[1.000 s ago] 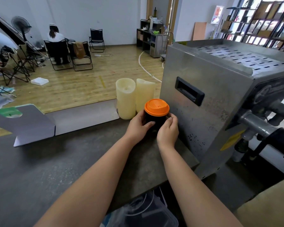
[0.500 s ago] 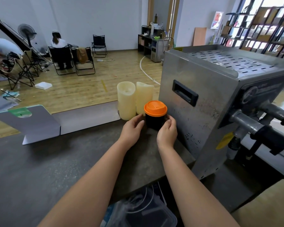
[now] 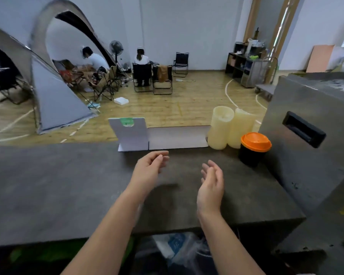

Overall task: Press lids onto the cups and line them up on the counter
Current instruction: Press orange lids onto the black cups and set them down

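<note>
Two cream pillar candles [image 3: 220, 128] stand touching at the counter's far edge, beside a steel machine [image 3: 310, 147] with a black recessed handle. A folded white card [image 3: 131, 135] (green sticker on top) stands left of them. Beyond, folding chairs [image 3: 142, 79] and what looks like a grey tent [image 3: 54, 100].

Your hands get open dark grey counter [image 3: 68, 185] left and centre. Right blocked: steel machine housing [image 3: 306, 155], black orange-lidded cup [image 3: 253, 148] against it, two cream pillar candles [image 3: 229, 127] just behind.
</note>
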`<state>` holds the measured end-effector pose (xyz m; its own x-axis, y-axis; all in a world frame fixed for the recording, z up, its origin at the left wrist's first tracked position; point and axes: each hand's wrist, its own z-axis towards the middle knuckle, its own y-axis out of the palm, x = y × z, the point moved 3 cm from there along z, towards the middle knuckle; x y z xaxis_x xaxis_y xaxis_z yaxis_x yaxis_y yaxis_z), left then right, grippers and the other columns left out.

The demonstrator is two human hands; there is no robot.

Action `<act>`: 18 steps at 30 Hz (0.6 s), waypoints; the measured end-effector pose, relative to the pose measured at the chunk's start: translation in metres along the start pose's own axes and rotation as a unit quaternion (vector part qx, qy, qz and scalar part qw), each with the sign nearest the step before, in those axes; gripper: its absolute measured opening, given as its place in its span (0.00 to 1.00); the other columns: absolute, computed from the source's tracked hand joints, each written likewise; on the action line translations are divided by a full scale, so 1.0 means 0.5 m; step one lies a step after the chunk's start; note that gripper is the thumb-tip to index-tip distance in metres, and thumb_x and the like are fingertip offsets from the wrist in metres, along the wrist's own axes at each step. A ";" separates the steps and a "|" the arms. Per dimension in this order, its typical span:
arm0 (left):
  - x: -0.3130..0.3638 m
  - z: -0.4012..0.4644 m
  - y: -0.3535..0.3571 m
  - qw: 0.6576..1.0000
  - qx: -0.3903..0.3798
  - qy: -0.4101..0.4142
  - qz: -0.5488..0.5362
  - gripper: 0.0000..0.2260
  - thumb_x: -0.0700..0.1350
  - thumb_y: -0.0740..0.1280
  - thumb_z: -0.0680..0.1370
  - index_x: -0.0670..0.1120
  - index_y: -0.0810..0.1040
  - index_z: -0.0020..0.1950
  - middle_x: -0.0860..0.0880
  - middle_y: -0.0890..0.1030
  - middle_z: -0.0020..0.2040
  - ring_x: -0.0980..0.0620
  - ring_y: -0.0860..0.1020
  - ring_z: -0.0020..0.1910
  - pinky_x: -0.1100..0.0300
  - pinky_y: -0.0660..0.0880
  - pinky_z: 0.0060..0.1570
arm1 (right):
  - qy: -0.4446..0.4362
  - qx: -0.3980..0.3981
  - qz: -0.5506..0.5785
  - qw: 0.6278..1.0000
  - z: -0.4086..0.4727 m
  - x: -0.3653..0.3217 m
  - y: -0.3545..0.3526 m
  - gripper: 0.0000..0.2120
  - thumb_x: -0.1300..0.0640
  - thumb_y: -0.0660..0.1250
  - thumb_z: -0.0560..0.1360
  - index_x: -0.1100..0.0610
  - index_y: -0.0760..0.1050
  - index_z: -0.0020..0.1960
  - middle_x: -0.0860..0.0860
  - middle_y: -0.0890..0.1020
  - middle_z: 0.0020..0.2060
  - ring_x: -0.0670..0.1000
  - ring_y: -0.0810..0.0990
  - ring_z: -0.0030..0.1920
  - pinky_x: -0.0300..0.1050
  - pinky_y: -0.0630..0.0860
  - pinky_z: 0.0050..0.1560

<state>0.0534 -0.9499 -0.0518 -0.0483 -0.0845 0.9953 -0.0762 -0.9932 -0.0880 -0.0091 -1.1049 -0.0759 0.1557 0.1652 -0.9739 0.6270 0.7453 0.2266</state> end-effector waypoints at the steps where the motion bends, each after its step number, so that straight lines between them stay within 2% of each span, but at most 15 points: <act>1: 0.007 -0.013 -0.044 1.000 0.028 0.007 -0.009 0.12 0.39 0.58 0.84 0.50 0.80 0.53 0.50 0.83 0.48 0.54 0.80 0.46 0.66 0.74 0.44 | 0.001 -0.033 0.002 0.999 -0.021 0.005 0.039 0.11 0.55 0.53 0.84 0.46 0.72 0.59 0.47 0.79 0.57 0.44 0.76 0.59 0.37 0.69 0.58; 3: 0.018 -0.044 -0.137 0.995 0.095 0.020 -0.022 0.12 0.38 0.58 0.84 0.47 0.80 0.53 0.49 0.83 0.47 0.55 0.79 0.43 0.70 0.74 0.40 | 0.002 -0.095 0.003 0.995 -0.065 0.013 0.117 0.12 0.56 0.53 0.84 0.45 0.73 0.56 0.48 0.80 0.54 0.46 0.78 0.57 0.40 0.70 0.58; 6: 0.021 -0.105 -0.283 0.979 0.198 0.027 -0.038 0.13 0.39 0.58 0.84 0.48 0.82 0.51 0.48 0.84 0.47 0.58 0.80 0.42 0.70 0.75 0.40 | 0.004 -0.165 0.004 0.986 -0.144 0.019 0.229 0.12 0.58 0.53 0.83 0.47 0.74 0.53 0.51 0.81 0.52 0.50 0.79 0.55 0.41 0.72 0.57; 12: 0.028 -0.263 -0.564 0.920 0.383 0.034 -0.071 0.14 0.41 0.58 0.84 0.48 0.83 0.49 0.50 0.84 0.46 0.59 0.80 0.43 0.71 0.75 0.40 | 0.011 -0.278 -0.003 0.961 -0.357 0.011 0.420 0.11 0.56 0.53 0.84 0.50 0.74 0.51 0.53 0.81 0.51 0.51 0.79 0.52 0.44 0.75 0.55; 15: 0.020 -0.341 -0.696 0.898 0.429 0.040 -0.088 0.14 0.41 0.58 0.84 0.48 0.83 0.49 0.50 0.84 0.45 0.58 0.80 0.43 0.71 0.75 0.40 | 0.001 -0.323 0.003 0.946 -0.480 0.013 0.515 0.12 0.55 0.52 0.84 0.52 0.75 0.53 0.52 0.81 0.50 0.50 0.79 0.51 0.43 0.76 0.54; 18: 0.002 -0.402 -0.826 0.899 0.430 0.034 -0.073 0.15 0.42 0.58 0.84 0.48 0.84 0.49 0.50 0.85 0.46 0.57 0.80 0.44 0.68 0.74 0.42 | 0.006 -0.347 0.012 0.938 -0.602 0.033 0.616 0.13 0.55 0.52 0.84 0.53 0.75 0.53 0.53 0.82 0.49 0.51 0.80 0.51 0.45 0.77 0.54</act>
<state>-0.1156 -0.5236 -0.0230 -0.1630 0.0285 0.9862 0.7110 -0.6896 0.1374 -0.0431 -0.6785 -0.0262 0.1524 0.1910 -0.9697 -0.0251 0.9816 0.1894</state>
